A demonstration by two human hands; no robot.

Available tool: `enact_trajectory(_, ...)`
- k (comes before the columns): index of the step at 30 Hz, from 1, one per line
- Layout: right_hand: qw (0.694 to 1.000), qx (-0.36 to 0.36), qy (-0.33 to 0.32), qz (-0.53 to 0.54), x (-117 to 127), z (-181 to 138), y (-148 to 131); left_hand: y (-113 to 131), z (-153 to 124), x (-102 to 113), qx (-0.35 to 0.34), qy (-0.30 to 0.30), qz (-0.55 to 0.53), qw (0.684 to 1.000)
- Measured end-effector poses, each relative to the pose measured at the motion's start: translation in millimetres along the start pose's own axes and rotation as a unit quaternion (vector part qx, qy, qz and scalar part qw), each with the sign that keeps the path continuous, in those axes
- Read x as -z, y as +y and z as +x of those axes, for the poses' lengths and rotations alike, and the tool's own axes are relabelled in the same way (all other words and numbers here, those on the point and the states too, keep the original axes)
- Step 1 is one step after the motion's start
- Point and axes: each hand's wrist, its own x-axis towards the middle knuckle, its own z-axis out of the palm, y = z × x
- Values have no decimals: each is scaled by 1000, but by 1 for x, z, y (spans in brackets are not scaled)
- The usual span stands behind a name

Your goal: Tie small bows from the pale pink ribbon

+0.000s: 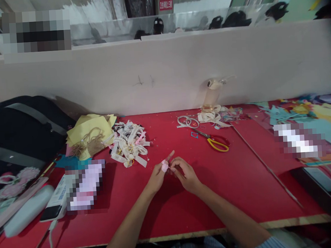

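Over the red table [228,187], my left hand [159,175] and my right hand [185,171] meet at the middle. Both pinch a small pink piece [165,165] held between their fingertips; it is too small to name more exactly. My left index finger sticks up past it. A pile of white ribbon bows [129,143] lies just behind and left of my left hand. Yellow-handled scissors [214,140] rest behind and right of my right hand.
Yellow paper sheets with twine [90,134] sit at the back left beside a black bag [20,133]. A phone and white case [27,211] lie at the left edge. Ribbon scraps and a clear dispenser [213,98] stand by the white partition. Coloured paper [307,115] covers the right.
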Motion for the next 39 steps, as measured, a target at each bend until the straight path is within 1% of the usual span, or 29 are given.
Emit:
enact_trajectory(3,1000,16,12,-8,0,0,2,-9,4,-6,53,2,-112,992)
enact_trajectory(5,1000,10,13,2,0,1,4,-12,6,-9,70,-8,-171,983)
enact_trajectory(7,1000,-3,12,16,-1,1,5,-10,6,-10,72,-17,-192,979)
enact_trajectory(8,1000,-12,13,24,-1,1,5,-8,6,-10,67,-21,-186,980)
enact_trajectory(10,998,-35,15,47,-2,1,5,-3,5,-7,44,-23,-135,990)
enact_trajectory(11,997,-47,17,60,-2,2,5,-1,4,-6,29,-25,-91,995)
enact_trajectory(13,995,-63,25,70,-2,2,5,3,3,-1,-10,-15,31,999)
enact_trajectory(14,996,-62,30,64,-2,2,4,5,2,1,-32,-2,97,995)
enact_trajectory(16,998,-49,37,33,-2,2,2,5,2,5,-55,24,194,979)
enact_trajectory(18,999,-29,35,6,-1,1,2,3,3,7,-64,47,246,966)
enact_trajectory(20,999,-17,31,-7,-1,1,2,0,4,9,-62,55,254,964)
enact_trajectory(24,999,-19,22,-31,-1,2,7,-3,4,8,-52,57,211,974)
enact_trajectory(30,999,-36,-15,-30,-2,4,8,3,3,3,-48,50,190,979)
enact_trajectory(36,997,-54,-6,-48,-3,3,7,12,3,0,-43,26,194,980)
enact_trajectory(39,998,-58,7,-31,-2,2,7,13,3,0,-45,23,202,978)
